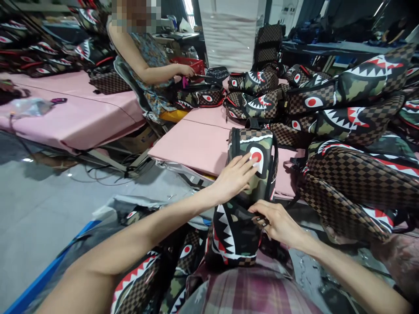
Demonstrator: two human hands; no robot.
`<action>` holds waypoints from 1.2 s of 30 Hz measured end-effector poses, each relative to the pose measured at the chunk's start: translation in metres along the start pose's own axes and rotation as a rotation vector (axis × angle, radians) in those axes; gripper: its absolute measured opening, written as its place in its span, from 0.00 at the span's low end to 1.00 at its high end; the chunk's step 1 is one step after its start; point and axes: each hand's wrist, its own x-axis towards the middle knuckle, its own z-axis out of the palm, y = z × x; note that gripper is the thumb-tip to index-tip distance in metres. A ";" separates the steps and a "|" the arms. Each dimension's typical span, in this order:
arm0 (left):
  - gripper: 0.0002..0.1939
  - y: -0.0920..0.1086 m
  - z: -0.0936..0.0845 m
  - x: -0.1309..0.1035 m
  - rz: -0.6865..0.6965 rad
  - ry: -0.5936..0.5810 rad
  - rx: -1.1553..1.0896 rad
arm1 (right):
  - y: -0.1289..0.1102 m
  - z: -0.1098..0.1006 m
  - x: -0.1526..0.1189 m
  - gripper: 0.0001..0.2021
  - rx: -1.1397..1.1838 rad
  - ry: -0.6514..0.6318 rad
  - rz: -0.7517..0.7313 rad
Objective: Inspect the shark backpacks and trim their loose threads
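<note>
A camouflage and brown-check backpack (240,233), printed with a red-and-white eye and shark teeth, lies from the table's near edge down to my lap. Across its upper part rests my left hand (233,179), open, fingers stretched out beside and over the eye print. Lower down at the right side, my right hand (276,220) is closed, its curled fingers pinching the backpack near its edge. Whether a zipper pull is between those fingers is hidden. The bag's carry handle (253,123) points away from me.
Pink-topped table (193,141) ahead. Similar backpacks (353,117) pile up on the right; more bags (139,283) sit in a blue-edged container at my lower left. Across the table sits a co-worker (153,74) beside a red basket (196,67). Another pink table (75,109) stands left.
</note>
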 end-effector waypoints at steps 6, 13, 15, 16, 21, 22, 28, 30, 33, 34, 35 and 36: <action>0.26 0.050 -0.029 -0.064 -0.830 -0.483 -1.008 | 0.007 0.014 -0.017 0.15 0.009 0.171 -0.050; 0.26 0.053 0.010 -0.062 -1.561 -0.466 -1.668 | 0.001 0.045 -0.017 0.11 -0.469 0.296 -0.374; 0.12 0.055 0.017 -0.061 -1.624 -0.348 -1.757 | 0.002 0.047 -0.021 0.12 -0.549 0.284 -0.412; 0.05 0.058 0.019 -0.062 -1.636 -0.282 -1.833 | 0.003 0.046 -0.024 0.13 -0.572 0.271 -0.424; 0.09 0.077 0.034 -0.074 -1.471 0.061 -2.071 | 0.011 0.038 -0.040 0.12 -0.594 0.190 -0.435; 0.09 0.080 0.036 -0.076 -1.427 0.122 -2.075 | 0.012 0.037 -0.042 0.12 -0.578 0.173 -0.419; 0.09 0.090 0.041 -0.081 -1.282 0.178 -1.983 | 0.016 0.040 -0.050 0.13 -0.449 0.094 -0.285; 0.09 0.091 0.042 -0.082 -1.247 0.165 -1.941 | 0.016 0.039 -0.050 0.14 -0.409 0.064 -0.245; 0.09 0.089 0.046 -0.084 -1.288 0.142 -1.860 | 0.015 0.037 -0.047 0.14 -0.341 0.028 -0.183; 0.09 0.088 0.048 -0.085 -1.298 0.135 -1.848 | 0.015 0.037 -0.046 0.14 -0.328 0.012 -0.161; 0.10 0.087 0.050 -0.086 -1.302 0.131 -1.844 | 0.015 0.038 -0.044 0.15 -0.327 -0.002 -0.133; 0.11 0.086 0.052 -0.087 -1.297 0.128 -1.848 | 0.014 0.038 -0.042 0.17 -0.336 -0.014 -0.095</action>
